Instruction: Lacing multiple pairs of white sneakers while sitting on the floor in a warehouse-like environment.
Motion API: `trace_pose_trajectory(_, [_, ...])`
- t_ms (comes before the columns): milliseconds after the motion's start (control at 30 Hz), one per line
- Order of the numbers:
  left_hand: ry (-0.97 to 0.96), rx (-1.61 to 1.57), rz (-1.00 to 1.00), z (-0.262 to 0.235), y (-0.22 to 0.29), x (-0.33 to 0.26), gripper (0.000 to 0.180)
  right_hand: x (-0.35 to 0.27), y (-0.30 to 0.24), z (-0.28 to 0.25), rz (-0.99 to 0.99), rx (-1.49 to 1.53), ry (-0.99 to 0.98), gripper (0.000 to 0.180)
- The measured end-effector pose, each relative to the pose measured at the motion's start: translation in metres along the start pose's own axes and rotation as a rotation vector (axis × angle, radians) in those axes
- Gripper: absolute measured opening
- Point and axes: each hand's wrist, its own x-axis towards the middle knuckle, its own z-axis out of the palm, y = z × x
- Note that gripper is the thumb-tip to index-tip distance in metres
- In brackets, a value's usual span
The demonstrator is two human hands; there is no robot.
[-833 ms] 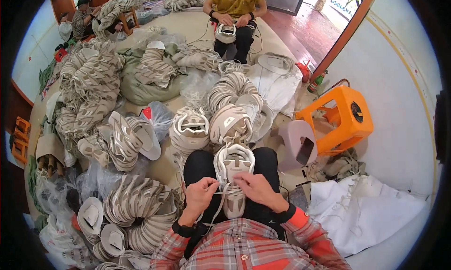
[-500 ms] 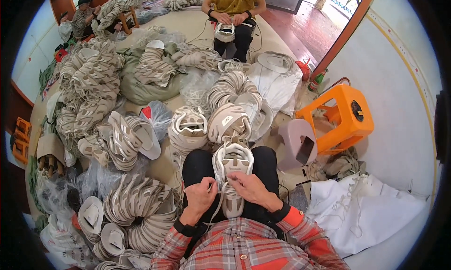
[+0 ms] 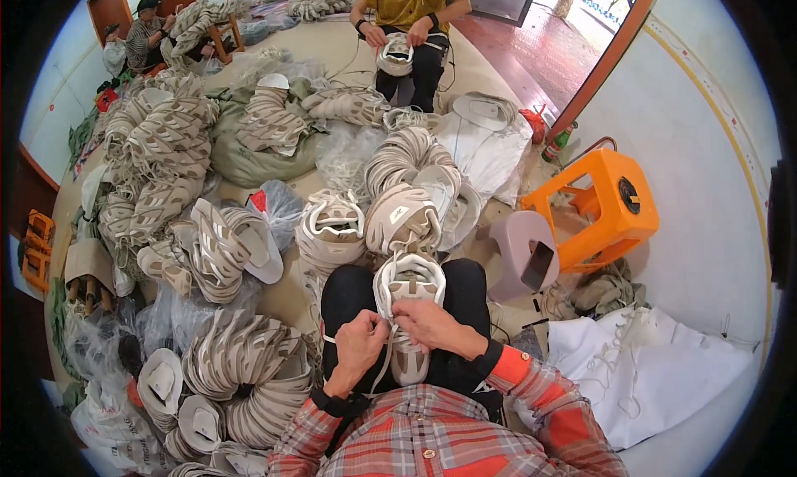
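A beige and white shoe upper (image 3: pixel 412 283) lies across my thighs, its collar pointing away from me. A pale shoelace (image 3: pixel 384 366) hangs at its left side. My left hand (image 3: pixel 359 344) is closed beside the upper's left edge, pinching the lace between thumb and fingers. Over the lacing area lies my right hand (image 3: pixel 436 324), fingers drawn together at the left eyelet row, where the lace passes; its fingertips are partly hidden. Just beyond the upper, more shoe uppers (image 3: pixel 404 215) of the same kind are stacked.
Bundled uppers (image 3: pixel 247 377) are heaped at my left. On the right stand a grey-purple stool (image 3: pixel 508 265) with a phone (image 3: pixel 540 263) on it and an orange stool (image 3: pixel 635 220). White cloth (image 3: pixel 643 377) lies near right. Across from me, a person (image 3: pixel 413 12) handles another upper.
My right hand has shifted left and slightly up, to the upper's left eyelet edge. My left hand has moved slightly right. The person opposite has spread their hands apart.
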Motion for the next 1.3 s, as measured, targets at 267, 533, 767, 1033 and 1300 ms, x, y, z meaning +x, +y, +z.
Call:
trace_pose_trajectory(267, [-0.132, 0.094, -0.073, -0.032, -0.001, -0.006, 0.022, -0.017, -0.01, -0.004, -0.038, -0.681, 0.346, 0.014])
trace_pose_trajectory(533, [-0.305, -0.937, 0.241, -0.101, 0.025, -0.024, 0.026, -0.016, -0.033, -0.036, -0.202, 1.367, 0.251, 0.011])
trace_pose_trajectory(767, [-0.324, 0.009, 0.319, -0.133, 0.011, -0.011, 0.022, -0.042, 0.03, -0.058, -0.155, 1.345, 0.563, 0.01])
trace_pose_trajectory(1033, [-0.315, -0.458, 0.094, -0.041, 0.017, 0.021, 0.021, -0.249, 0.163, -0.214, -0.328, 0.407, 1.701, 0.009])
trace_pose_trajectory(1300, [-0.334, -0.058, 0.429, -0.003, 0.052, 0.027, 0.026, -0.127, 0.133, -0.072, -0.069, 0.397, 1.115, 0.017])
